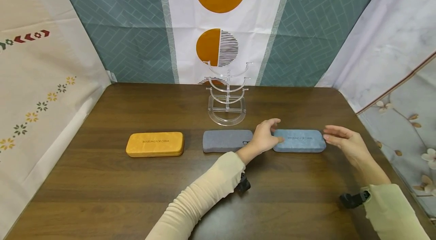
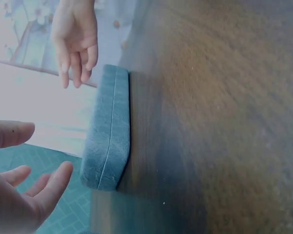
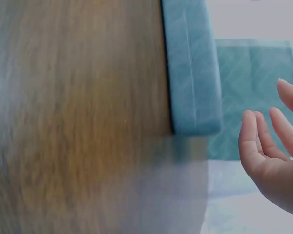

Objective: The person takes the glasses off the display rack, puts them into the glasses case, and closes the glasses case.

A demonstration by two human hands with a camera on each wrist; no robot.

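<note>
A light blue glasses case (image 1: 299,141) with small print on its lid lies closed on the table at the right. My left hand (image 1: 263,137) is at its left end, thumb and fingers spread apart. Off its right end is my right hand (image 1: 345,143), fingers loosely bent with nothing in them. In the left wrist view a gap shows between the left fingers and the blue case (image 2: 107,131). The right wrist view likewise shows the right hand (image 3: 276,151) apart from the case (image 3: 193,73). A grey glasses case (image 1: 223,141) lies just left of my left hand, partly covered by it.
A yellow glasses case (image 1: 154,144) lies closed at the left of the brown wooden table (image 1: 112,190). Behind the grey case stands a clear tiered display rack (image 1: 227,98) with curved arms. Patterned cloths (image 1: 136,35) hang along the back and sides.
</note>
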